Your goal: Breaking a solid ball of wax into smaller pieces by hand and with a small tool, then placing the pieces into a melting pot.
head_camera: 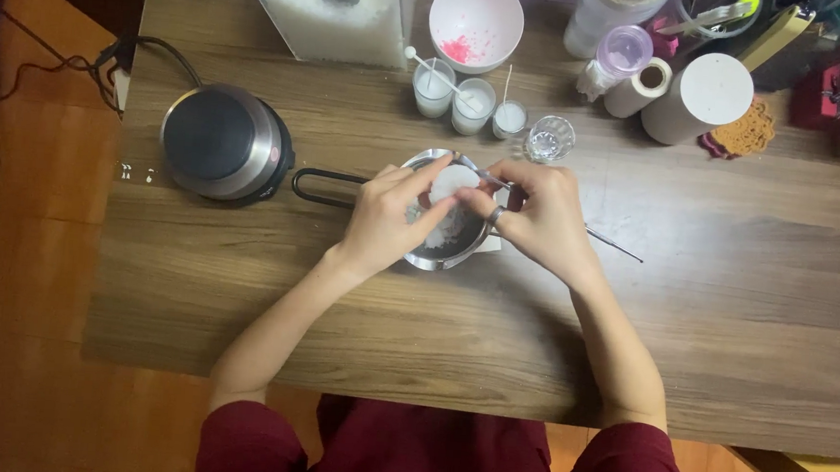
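At the far left of the wooden surface point(242, 283) we see a round electric hot plate point(224, 142) with its cord trailing off the left edge. Just right of it lies the black loop handle point(324, 187) of a small steel pot point(443, 252), which sits at the middle of the surface. Our left hand point(382, 219) reaches over the pot, its fingers point(419, 221) curled and pinching a white round lump point(450, 182) held above the pot. Our right hand point(538, 219) meets it from the right, its fingers pinching the same lump and a thin metal rod point(614, 245). Farther back stand three small glasses of white wax point(470, 101), an empty glass point(550, 137) and a white bowl point(476, 21).
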